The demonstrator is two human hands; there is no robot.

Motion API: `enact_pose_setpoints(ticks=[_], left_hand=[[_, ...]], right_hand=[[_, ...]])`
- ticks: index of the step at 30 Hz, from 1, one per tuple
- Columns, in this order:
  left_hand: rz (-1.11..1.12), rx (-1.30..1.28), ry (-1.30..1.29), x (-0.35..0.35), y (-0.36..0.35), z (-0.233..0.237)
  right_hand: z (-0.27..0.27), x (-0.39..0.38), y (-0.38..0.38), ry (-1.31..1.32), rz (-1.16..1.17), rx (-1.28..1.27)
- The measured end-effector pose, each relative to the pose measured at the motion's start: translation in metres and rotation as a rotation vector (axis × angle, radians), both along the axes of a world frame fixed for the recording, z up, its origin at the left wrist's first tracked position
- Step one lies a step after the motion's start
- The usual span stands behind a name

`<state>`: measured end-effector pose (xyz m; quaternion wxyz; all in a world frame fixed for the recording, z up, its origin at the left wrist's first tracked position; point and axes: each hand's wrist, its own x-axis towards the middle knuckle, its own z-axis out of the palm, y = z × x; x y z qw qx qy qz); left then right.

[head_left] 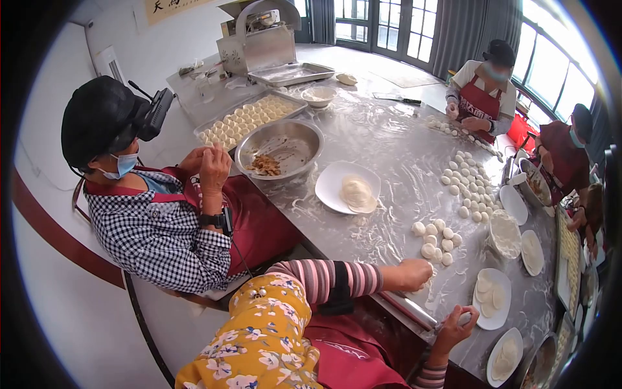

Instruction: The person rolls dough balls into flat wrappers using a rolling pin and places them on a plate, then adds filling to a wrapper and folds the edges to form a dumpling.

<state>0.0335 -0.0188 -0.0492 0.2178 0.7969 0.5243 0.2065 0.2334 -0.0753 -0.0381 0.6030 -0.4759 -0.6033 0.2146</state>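
Head view: the left hand is down on the floury table, fingers bunched together on a flattened dough piece that peeks out just under the fingertips. Just beyond that hand sits a cluster of dough balls, close but not touching it.

The right hand is nearer the table's edge, fingers loosely apart and resting over the far end of the rolling pin. The pin lies along the edge, between the two hands.

Right of the right hand, a white plate carries rolled wrappers. Further up the table there's a second plate with wrappers, then a steel bowl with filling and a tray of dumplings.

At the left, a co-worker in a checked shirt has both hands raised at the chest, working something too small to make out.
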Motion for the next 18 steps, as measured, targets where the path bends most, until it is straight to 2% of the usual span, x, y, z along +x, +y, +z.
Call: enact_pose_setpoints(ticks=[2, 6, 9, 11, 12, 13, 16, 17, 18], left_hand=[[0.013, -0.093, -0.007, -0.001, -0.002, 0.008], [0.016, -0.110, -0.019, -0.002, -0.004, 0.014], [0.050, -0.168, -0.090, -0.009, 0.000, 0.007], [0.059, -0.155, -0.175, -0.014, -0.001, 0.000], [0.066, -0.158, -0.205, -0.016, -0.004, 0.002], [0.059, -0.172, -0.240, -0.020, -0.006, 0.006], [0.026, -0.215, -0.121, -0.019, -0.006, 0.019], [0.025, -0.236, -0.110, -0.016, -0.005, 0.020], [-0.003, -0.216, -0.097, -0.014, -0.002, 0.019]], right_hand=[[-0.007, 0.005, 0.010, -0.010, 0.000, -0.011], [-0.006, 0.002, 0.024, -0.004, 0.010, -0.035], [-0.012, 0.005, 0.024, -0.062, -0.008, 0.050], [-0.002, 0.006, 0.004, 0.017, 0.029, -0.087], [-0.003, 0.009, 0.003, -0.103, -0.032, -0.008], [-0.011, 0.013, 0.015, -0.373, -0.129, 0.276], [-0.010, 0.004, 0.037, -0.377, -0.187, 0.211], [-0.009, 0.000, 0.050, -0.405, -0.203, 0.329], [-0.010, 0.000, 0.053, -0.276, -0.132, 0.100]])
